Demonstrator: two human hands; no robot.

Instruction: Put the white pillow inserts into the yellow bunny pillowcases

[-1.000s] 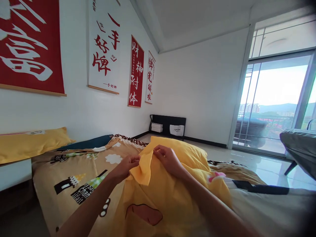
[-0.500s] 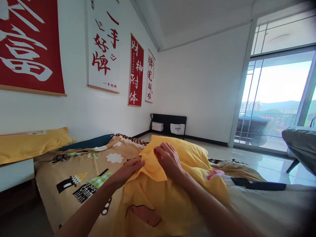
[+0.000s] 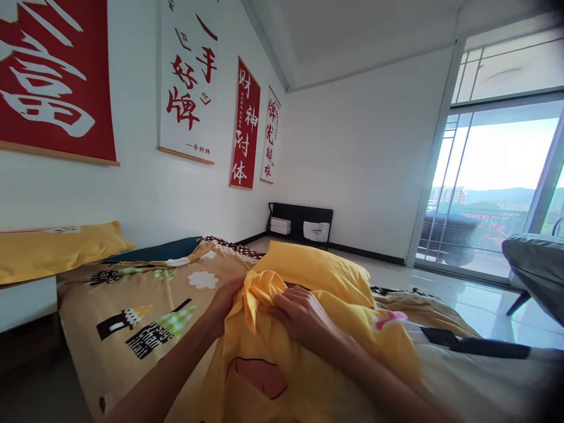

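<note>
A yellow pillowcase (image 3: 259,346) with a pink printed patch lies bunched before me on the bed. My left hand (image 3: 227,302) is closed on the left side of its gathered edge, the fingers partly hidden by cloth. On the right side of the same edge, my right hand (image 3: 302,311) grips the fabric with bent fingers. Just beyond my hands is a plump yellow pillow (image 3: 317,261), whose near part runs up to the bunched cloth. I cannot tell how much of it is inside the case.
Under everything spreads a tan patterned bed sheet (image 3: 176,294). Another yellow pillow (image 3: 61,249) rests at the far left. A black low rack (image 3: 295,220) stands by the far wall, and a grey padded seat (image 3: 535,258) is at the right, near the glass door (image 3: 493,194).
The loose flap of yellow cloth between my hands is now gathered into folds. My right hand has moved down and nearer to me; my left has shifted slightly left.
</note>
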